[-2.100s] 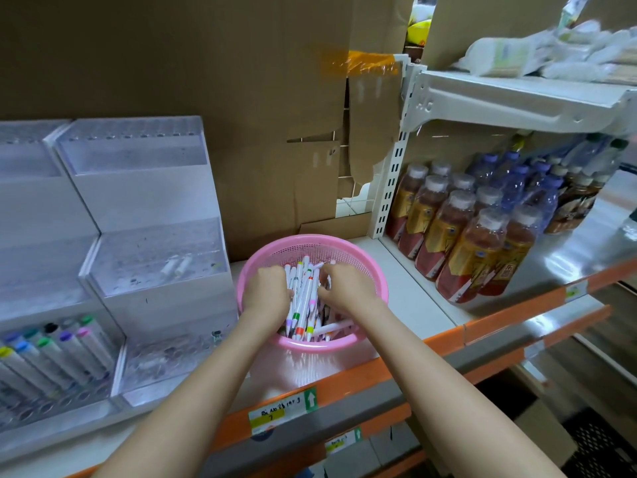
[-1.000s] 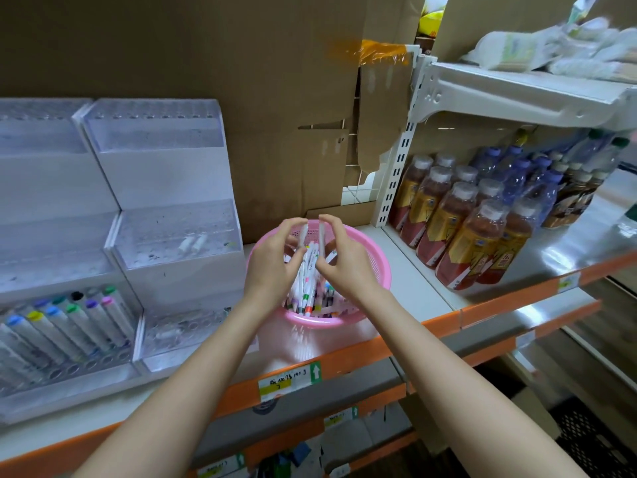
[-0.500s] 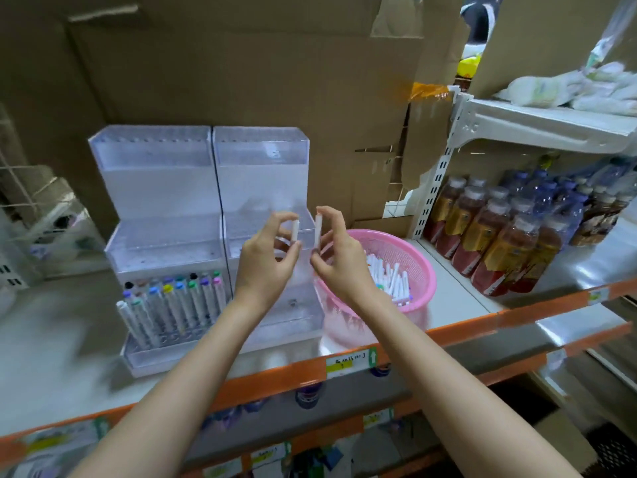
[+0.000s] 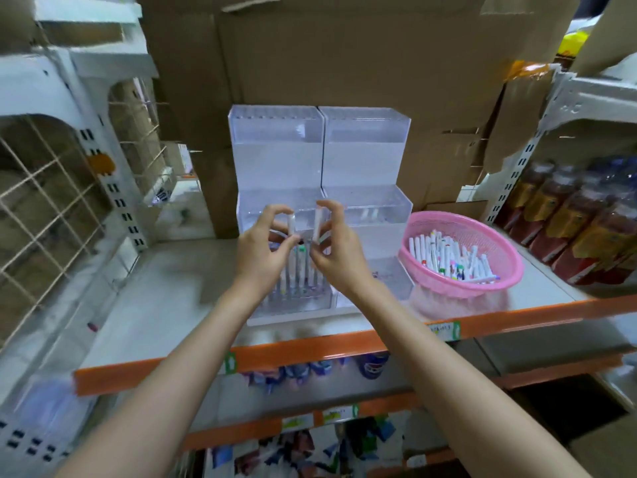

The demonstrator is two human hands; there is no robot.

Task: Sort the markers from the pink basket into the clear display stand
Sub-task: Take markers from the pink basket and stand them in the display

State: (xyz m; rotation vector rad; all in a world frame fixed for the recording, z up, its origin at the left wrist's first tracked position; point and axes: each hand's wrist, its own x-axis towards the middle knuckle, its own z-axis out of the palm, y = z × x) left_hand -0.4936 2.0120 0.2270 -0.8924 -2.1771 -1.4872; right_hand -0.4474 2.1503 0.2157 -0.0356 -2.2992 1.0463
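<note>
Two bare forearms (image 4: 179,374) come up from the bottom of the view and cross the orange front edge (image 4: 310,348) of the shelf (image 4: 165,298). The hands are side by side above it, close together but not touching. The left hand (image 4: 262,246) pinches a white marker (image 4: 291,224) between thumb and curled fingers, and the marker stands upright. The right hand (image 4: 339,250) does the same with a second white marker (image 4: 317,224), also upright, with only a narrow gap between the two pens. Both are held over the front of the clear display stand (image 4: 365,160), a stepped unit in two halves standing on the shelf. Just beneath the hands, in the lowest tier of its left half, a row of markers (image 4: 299,270) stands with coloured caps up, and the hands partly hide them. Off to the right, beside the stand, sits the pink basket (image 4: 462,288), with a heap of loose markers (image 4: 444,257) lying jumbled inside. Further right, bottles (image 4: 565,215) with brown contents crowd the neighbouring shelf, too blurred to read. A wire grid (image 4: 44,201) fills the left side, and brown cardboard (image 4: 362,56) rises behind the stand.
</note>
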